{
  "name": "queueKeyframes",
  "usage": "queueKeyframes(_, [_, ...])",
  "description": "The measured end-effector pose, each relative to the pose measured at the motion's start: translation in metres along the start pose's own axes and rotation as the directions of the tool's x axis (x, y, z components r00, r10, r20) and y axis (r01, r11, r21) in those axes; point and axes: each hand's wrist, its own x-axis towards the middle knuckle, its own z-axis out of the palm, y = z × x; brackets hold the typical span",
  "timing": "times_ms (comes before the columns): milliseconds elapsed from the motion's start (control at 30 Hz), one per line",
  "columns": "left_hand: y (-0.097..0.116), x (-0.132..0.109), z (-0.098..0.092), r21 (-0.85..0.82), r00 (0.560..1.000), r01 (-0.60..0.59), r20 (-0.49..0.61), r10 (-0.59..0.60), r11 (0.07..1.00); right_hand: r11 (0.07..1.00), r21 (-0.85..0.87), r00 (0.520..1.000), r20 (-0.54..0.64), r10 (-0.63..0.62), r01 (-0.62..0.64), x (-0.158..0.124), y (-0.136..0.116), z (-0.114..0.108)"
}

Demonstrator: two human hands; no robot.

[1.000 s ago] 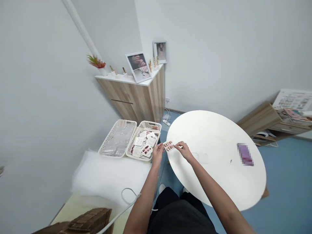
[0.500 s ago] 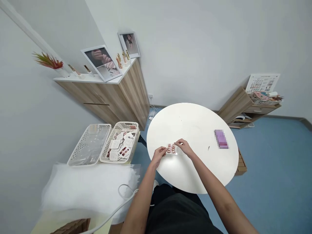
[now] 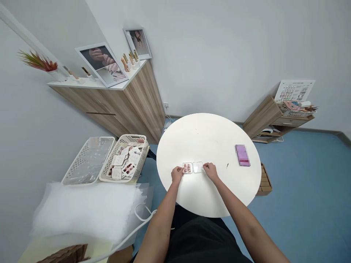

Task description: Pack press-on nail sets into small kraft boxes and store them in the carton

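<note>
A small clear plastic case (image 3: 191, 173) lies spread open on the round white table (image 3: 208, 138). Its left half contains a card of pinkish press-on nails (image 3: 187, 168); the see-through lid (image 3: 197, 167) is folded out to the right, with nothing visible in it. My left hand (image 3: 177, 175) pinches the case's left edge beside the nails. At the lid's right edge, the thumb and fingers of my right hand (image 3: 210, 171) are closed on the rim.
A purple pixelated box (image 3: 242, 155) lies on the table's right side. To the left stand a white basket (image 3: 142, 160) of nail cards and another basket (image 3: 65, 177) of clear plastic packaging, with white foam sheets (image 3: 87, 212) in front. A wooden cabinet (image 3: 137, 98) stands behind.
The nail card is now in the left half of the open case, lower and flatter on the table. My hands have moved apart, the right one out to the lid's edge. The view has shifted slightly.
</note>
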Motion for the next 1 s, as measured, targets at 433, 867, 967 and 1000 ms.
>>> queueKeyframes(433, [-0.01,-0.001,0.008,0.218,0.991,-0.039,-0.116,0.066,0.975,0.974,0.121,0.979,0.093,0.181,-0.192,-0.011,0.009,0.002])
queueKeyframes(867, [-0.004,-0.004,-0.001,0.38,0.988,-0.072,0.152,0.014,0.922,0.976,0.182,0.993,0.027,0.117,-0.12,-0.003,-0.011,0.01])
queueKeyframes(967, [-0.003,-0.013,-0.002,0.421,0.975,-0.133,0.22,0.041,0.897,0.983,0.17,0.998,-0.001,0.063,-0.062,-0.005,-0.024,0.009])
queueKeyframes(1000, [-0.003,-0.016,-0.003,0.433,0.969,-0.159,0.24,0.056,0.887,0.988,0.15,1.0,-0.002,0.027,-0.027,-0.007,-0.029,0.01])
